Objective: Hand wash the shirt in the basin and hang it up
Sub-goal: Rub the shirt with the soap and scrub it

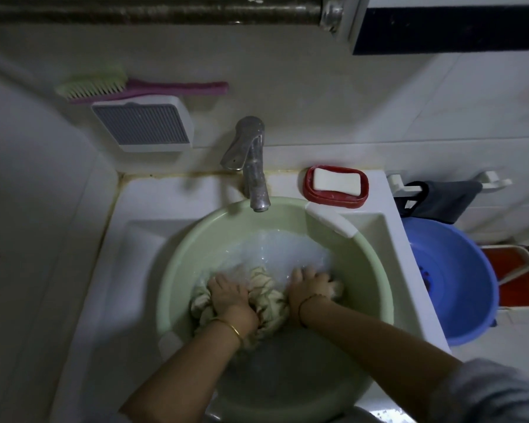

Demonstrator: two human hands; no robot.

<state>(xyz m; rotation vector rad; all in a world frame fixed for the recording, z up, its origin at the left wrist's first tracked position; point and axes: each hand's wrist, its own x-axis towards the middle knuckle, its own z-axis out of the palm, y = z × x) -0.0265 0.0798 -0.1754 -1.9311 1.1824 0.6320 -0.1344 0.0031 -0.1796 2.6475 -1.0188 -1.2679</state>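
Note:
A pale green basin [196,239] sits in the white sink and holds cloudy water. A wet, bunched beige shirt with dark stripes [268,296] lies in the water near the basin's middle. My left hand [226,293] grips the shirt's left part, fingers curled into the cloth. My right hand [310,285] grips the right part, with its fingertips under the water. The shirt's lower folds are hidden beneath my wrists.
A metal tap [252,175] stands over the basin's far rim. A red soap dish with a white bar [336,186] sits at the sink's back right. A blue basin [452,282] stands right of the sink. A brush [141,87] rests on a wall holder.

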